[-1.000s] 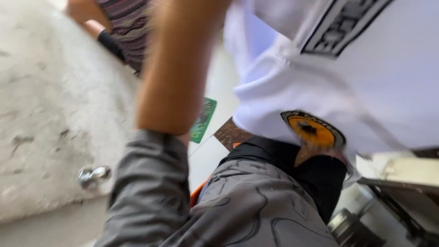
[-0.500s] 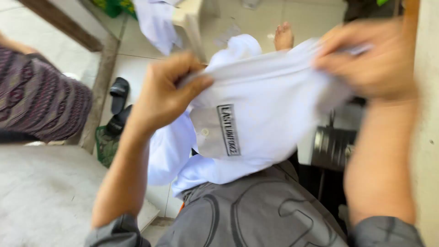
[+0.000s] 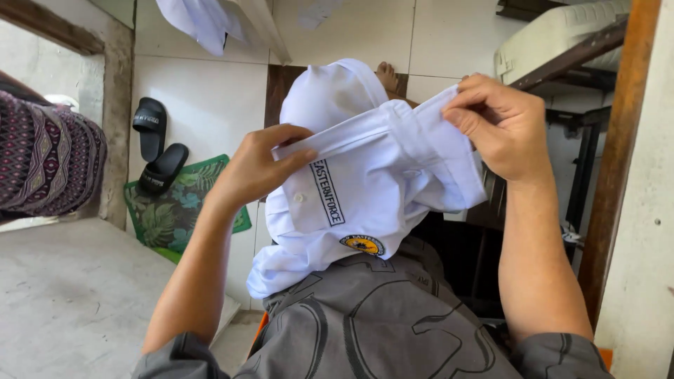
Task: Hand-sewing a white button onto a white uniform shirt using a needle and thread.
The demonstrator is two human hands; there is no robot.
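Note:
I hold a white shirt [image 3: 372, 189] with a stitched name strip and a round yellow and black badge, stretched between both hands above my lap. My left hand [image 3: 256, 168] pinches the shirt's folded band at its left end. My right hand [image 3: 495, 123] grips the same band at its right end, a little higher. The rest of the shirt hangs down onto my grey patterned top [image 3: 379, 323]. A bare foot [image 3: 386, 74] shows just beyond the shirt on the tiled floor.
A pair of black sandals [image 3: 154, 151] lies on a green leaf-print mat [image 3: 175, 210] at the left. A person in a dark patterned garment [image 3: 45, 165] sits at the far left by a concrete ledge [image 3: 70, 295]. A wooden post [image 3: 625, 140] stands on the right.
The view has steadied and tilted down. Both hands have drawn the shirt's band taut between them; a second ago the shirt hung close to the camera with one arm raised.

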